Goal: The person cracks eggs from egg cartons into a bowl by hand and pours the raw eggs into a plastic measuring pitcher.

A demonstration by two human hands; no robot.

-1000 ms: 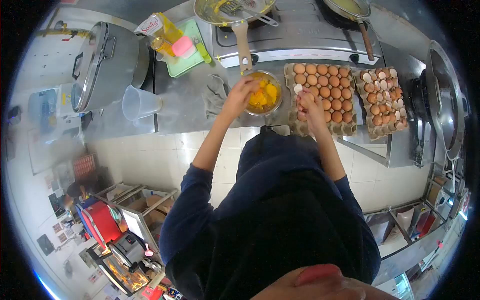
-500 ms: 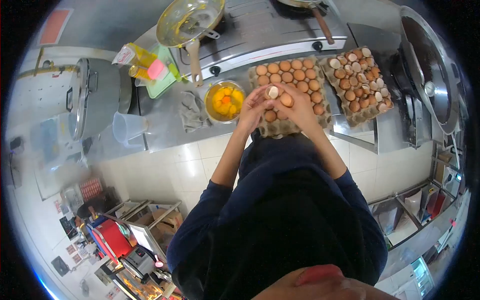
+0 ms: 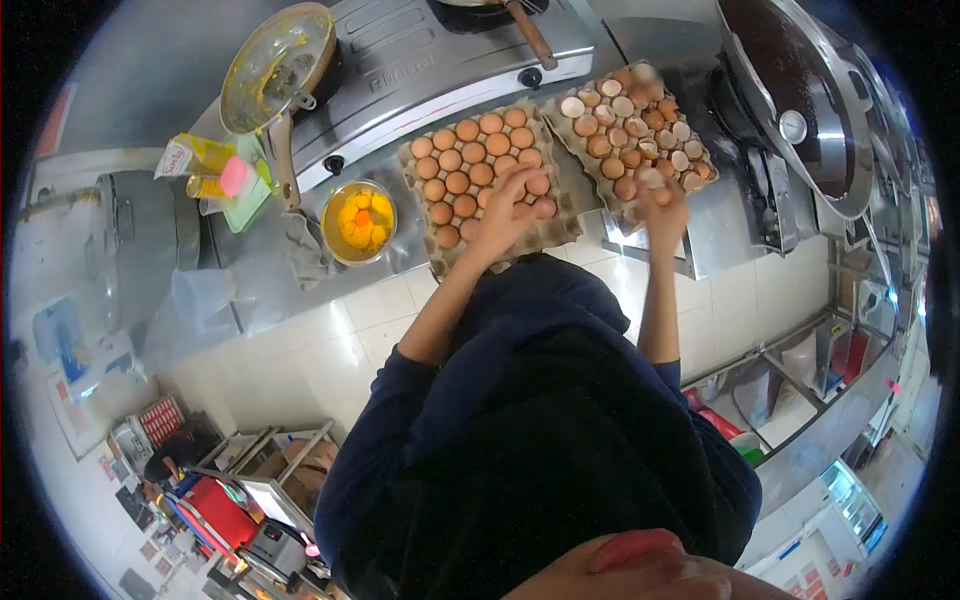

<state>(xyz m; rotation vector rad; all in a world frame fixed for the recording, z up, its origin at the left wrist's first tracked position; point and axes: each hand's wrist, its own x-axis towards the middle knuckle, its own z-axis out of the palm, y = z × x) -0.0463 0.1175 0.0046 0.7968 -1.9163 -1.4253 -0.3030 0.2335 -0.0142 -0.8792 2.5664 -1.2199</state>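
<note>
My left hand (image 3: 507,215) reaches over the right side of a pulp egg tray (image 3: 562,215) filled with brown eggs (image 3: 457,182). Its fingers are curved and apart, close to the eggs; whether they touch one is hard to tell. At the near edge of a second tray (image 3: 625,212), heaped with cracked eggshells (image 3: 637,127), my right hand (image 3: 664,210) is closed on an eggshell (image 3: 652,177), slightly blurred. A metal bowl (image 3: 331,246) with several yolks (image 3: 363,219) in it stands left of the whole eggs.
Behind the trays is a gas stove (image 3: 400,75), with an egg-smeared pan (image 3: 250,75) at its left. A grey cloth (image 3: 306,250) and a clear plastic jug (image 3: 203,298) lie left of the bowl. A large round pot (image 3: 800,100) stands at the right.
My hands were together over the whole eggs with shell pieces in them. They have separated: the right has moved to the shell tray, the left stays over the eggs. The view has shifted right.
</note>
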